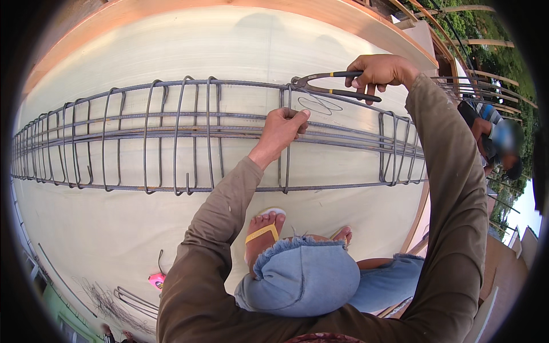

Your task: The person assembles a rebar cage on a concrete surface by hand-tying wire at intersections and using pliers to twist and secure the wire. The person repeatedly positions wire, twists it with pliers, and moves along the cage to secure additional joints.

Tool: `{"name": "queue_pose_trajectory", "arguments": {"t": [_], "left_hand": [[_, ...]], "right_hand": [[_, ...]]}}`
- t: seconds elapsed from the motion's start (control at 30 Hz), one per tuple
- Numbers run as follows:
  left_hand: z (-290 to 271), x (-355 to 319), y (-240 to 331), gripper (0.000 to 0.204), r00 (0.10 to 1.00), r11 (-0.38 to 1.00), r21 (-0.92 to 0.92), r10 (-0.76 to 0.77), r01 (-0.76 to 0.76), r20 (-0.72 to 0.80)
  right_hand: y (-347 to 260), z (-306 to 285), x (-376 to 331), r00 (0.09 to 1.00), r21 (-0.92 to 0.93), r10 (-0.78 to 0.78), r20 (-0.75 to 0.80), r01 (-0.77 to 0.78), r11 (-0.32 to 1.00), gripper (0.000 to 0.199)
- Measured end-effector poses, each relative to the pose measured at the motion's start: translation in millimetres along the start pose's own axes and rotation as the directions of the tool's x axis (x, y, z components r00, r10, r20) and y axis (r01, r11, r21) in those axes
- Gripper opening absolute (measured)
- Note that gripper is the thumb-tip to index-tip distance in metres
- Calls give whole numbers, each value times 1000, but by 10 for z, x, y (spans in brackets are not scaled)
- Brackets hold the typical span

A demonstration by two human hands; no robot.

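A long cage of steel reinforcing bars (pixel 240 187) with bent stirrups runs across in front of me. My right hand (pixel 380 74) is wrapped round the black handles of a pair of pincers (pixel 326 81). Their jaws meet the cage's far bar where a stirrup (pixel 287 166) crosses it. On that same stirrup, my left hand (pixel 280 131) is closed beside the middle bars; its inner fingers are partly hidden. Thin loops of tie wire (pixel 320 104) show just under the pincers; whether they touch my left fingertips I cannot tell.
The cage stands over a pale board surface (pixel 143 228) with an orange-brown edge (pixel 366 28) on the far side. At lower left lie a pink tape measure (pixel 156 280), loose wires (pixel 103 300) and bent bars (pixel 134 300). Another person (pixel 492 134) is at the right.
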State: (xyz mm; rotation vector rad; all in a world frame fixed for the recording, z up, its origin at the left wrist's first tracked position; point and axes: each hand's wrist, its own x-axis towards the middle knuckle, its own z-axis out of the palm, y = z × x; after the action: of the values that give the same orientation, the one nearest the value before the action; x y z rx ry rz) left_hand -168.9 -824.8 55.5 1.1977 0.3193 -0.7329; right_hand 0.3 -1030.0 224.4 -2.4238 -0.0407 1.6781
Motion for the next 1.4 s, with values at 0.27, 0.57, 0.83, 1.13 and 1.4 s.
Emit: {"name": "queue_pose_trajectory", "arguments": {"t": [0.27, 0.57, 0.83, 1.13, 1.4], "left_hand": [[826, 546, 71, 75, 990, 405, -914, 125, 11, 67], [994, 1059, 547, 41, 984, -19, -996, -158, -86, -82], [1041, 789, 329, 144, 991, 288, -955, 125, -75, -41], [1040, 1225, 351, 54, 986, -23, -992, -109, -127, -124], [1138, 793, 295, 73, 971, 340, -938, -194, -67, -140]], "right_hand": [[-272, -14, -25, 996, -90, 56, -67, -62, 994, 41], [-93, 518, -84, 649, -913, -675, -351, -397, 93, 47], [-95, -22, 320, 900, -852, -248, -357, -206, 481, 19], [49, 425, -13, 909, -743, -218, -355, -132, 656, 79], [84, 124, 15, 951, -415, 59, -302, -187, 890, 39]]}}
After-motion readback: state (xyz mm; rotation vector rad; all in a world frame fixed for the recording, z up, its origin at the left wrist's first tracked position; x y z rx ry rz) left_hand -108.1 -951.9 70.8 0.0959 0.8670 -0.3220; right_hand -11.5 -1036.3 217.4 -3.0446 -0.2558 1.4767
